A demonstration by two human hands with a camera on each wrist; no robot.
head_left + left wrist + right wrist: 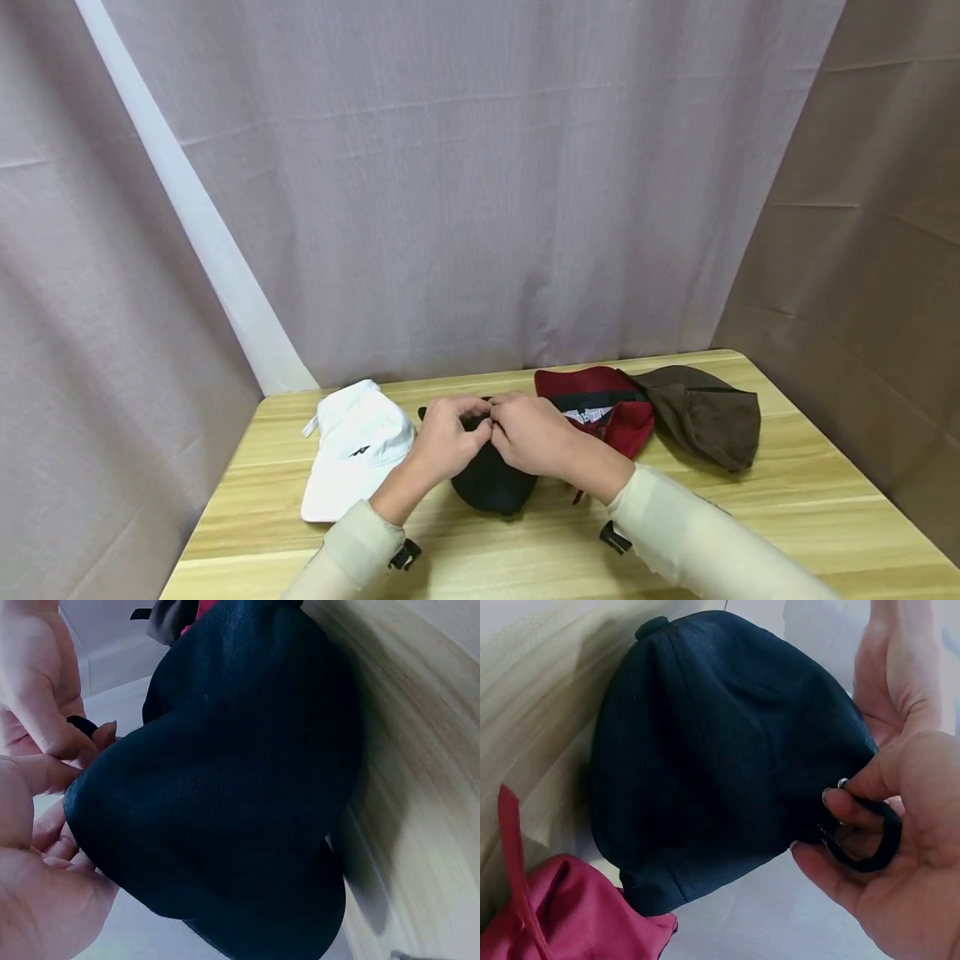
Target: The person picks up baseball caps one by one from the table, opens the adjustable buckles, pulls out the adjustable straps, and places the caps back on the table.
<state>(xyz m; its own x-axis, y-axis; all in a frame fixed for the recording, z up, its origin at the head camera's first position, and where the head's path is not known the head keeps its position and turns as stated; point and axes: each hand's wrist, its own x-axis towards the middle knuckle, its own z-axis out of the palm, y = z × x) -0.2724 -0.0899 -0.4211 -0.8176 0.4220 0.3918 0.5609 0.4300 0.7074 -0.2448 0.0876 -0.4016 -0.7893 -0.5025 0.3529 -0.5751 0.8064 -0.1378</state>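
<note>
A black cap sits on the table between my two hands, its rounded crown towards me. My left hand pinches the cap's rim, seen at the left of the left wrist view. With thumb and fingers, my right hand pinches the cap's black strap, which bends in a loop. A small metal piece shows by the right fingertips. Both sets of fingertips almost meet at the rim. The cap's brim partly shows low in the left wrist view.
A white cap lies left of my left hand on the wooden table. Right of the black cap are a red cap and a brown cap, touching each other. Curtains hang behind the table.
</note>
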